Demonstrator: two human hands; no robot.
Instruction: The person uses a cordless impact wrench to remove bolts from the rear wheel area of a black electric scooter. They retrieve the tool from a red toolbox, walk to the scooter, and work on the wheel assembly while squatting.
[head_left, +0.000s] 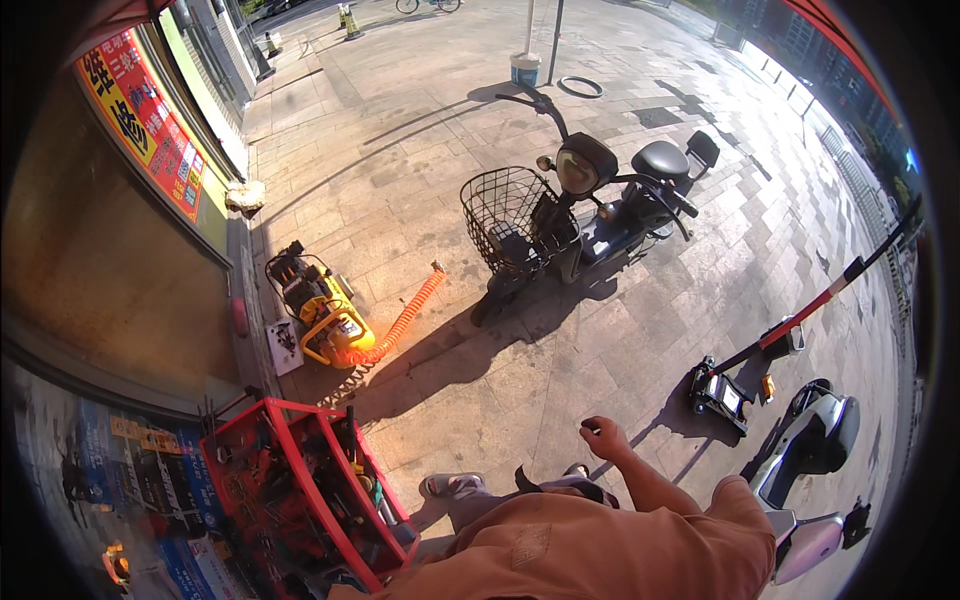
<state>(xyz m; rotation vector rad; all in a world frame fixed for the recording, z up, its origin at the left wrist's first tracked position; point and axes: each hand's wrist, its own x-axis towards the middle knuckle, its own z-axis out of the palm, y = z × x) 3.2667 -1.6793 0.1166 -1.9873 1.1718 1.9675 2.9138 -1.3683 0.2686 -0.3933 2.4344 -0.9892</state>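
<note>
orange-sleeved shoulder and forearm fill the lower edge, raised to carry the right hand point(603, 437) out over the paving. its fingers are seen curled shut; whether something small is pinched cannot be told. the left hand is not seen. nearest things: a floor jack point(722, 393) to its right, a red tool cart point(300, 490) left, kept within reach.

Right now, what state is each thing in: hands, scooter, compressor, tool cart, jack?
Right hand: raised, loosely closed, whether it holds something cannot be told.
Left hand: out of view.
Scooter: parked, basket nearly empty.
Yellow compressor: on the ground, orange hose coiled.
Red tool cart: open, full.
Floor jack: handle raised.
</note>
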